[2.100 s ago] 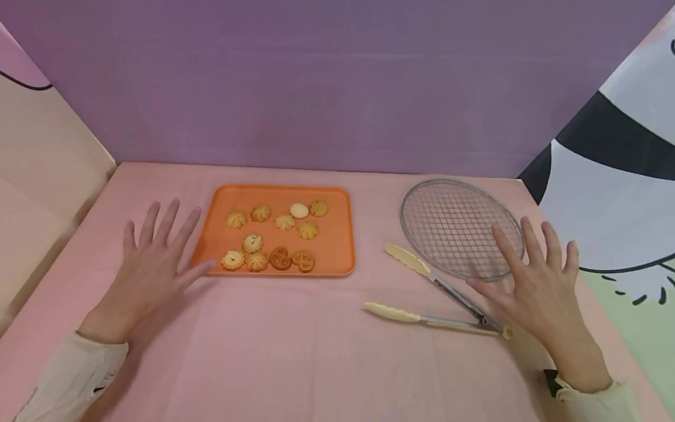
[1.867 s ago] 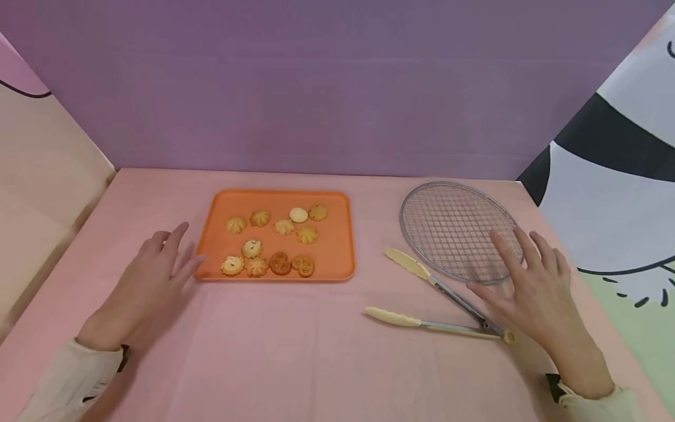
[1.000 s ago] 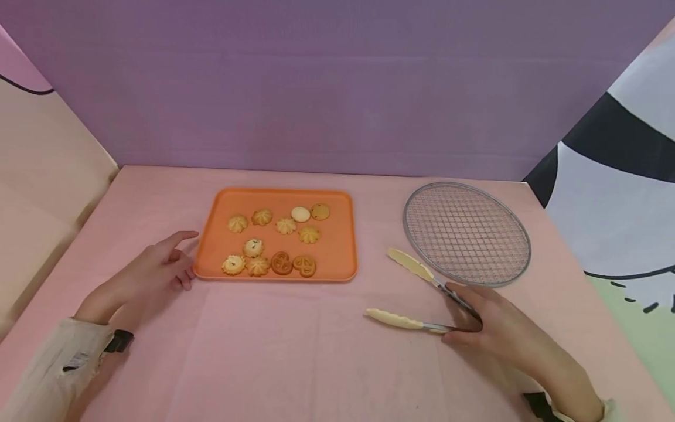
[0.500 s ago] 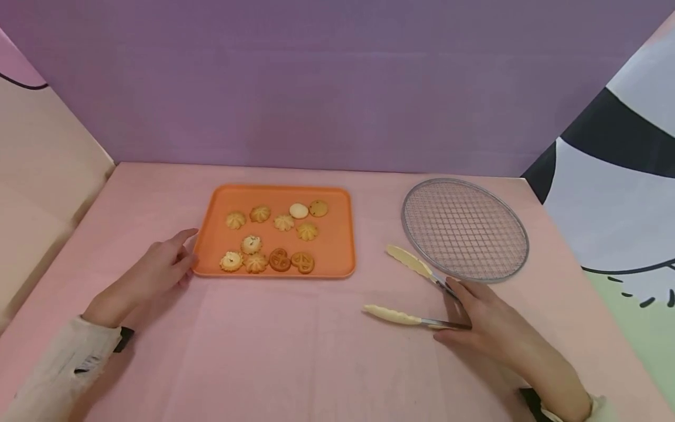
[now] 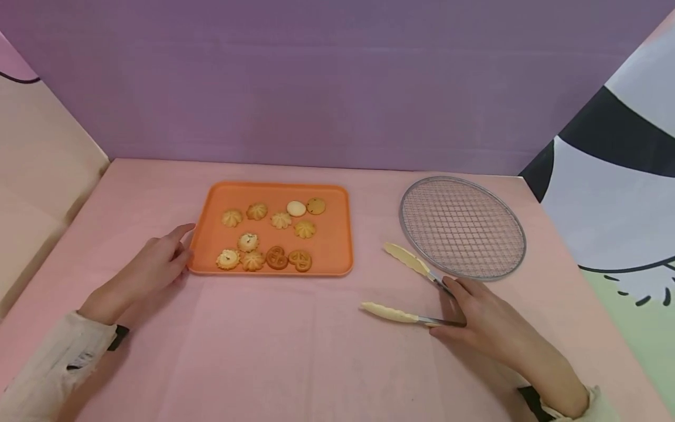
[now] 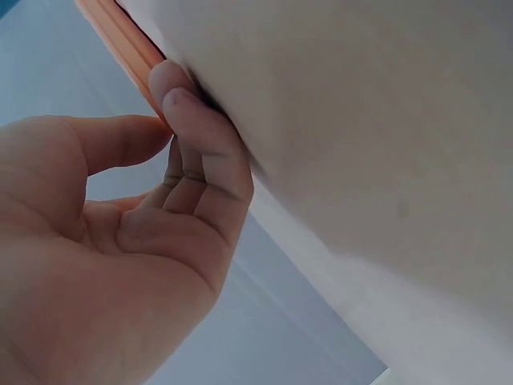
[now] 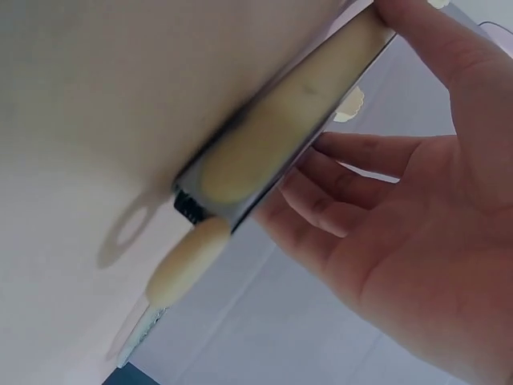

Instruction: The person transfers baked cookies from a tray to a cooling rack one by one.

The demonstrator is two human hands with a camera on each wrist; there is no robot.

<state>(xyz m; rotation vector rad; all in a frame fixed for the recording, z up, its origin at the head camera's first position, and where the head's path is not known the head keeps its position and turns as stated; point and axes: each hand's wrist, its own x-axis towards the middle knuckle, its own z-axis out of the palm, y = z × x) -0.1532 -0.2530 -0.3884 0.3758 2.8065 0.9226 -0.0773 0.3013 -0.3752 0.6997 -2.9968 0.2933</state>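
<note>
An orange tray (image 5: 337, 258), cream-tipped silver tongs (image 5: 406, 290), a crosshatched silver wire rack (image 5: 462, 227), all on a pink table (image 5: 295, 351)

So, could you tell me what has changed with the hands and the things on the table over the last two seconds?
The right hand came down from above the wire rack and took hold of the tongs at their hinge end. The left hand dropped from open and spread above the table to touch the left edge of the orange tray. The tray, its cookies, the rack and the tongs lie where they were.
</note>
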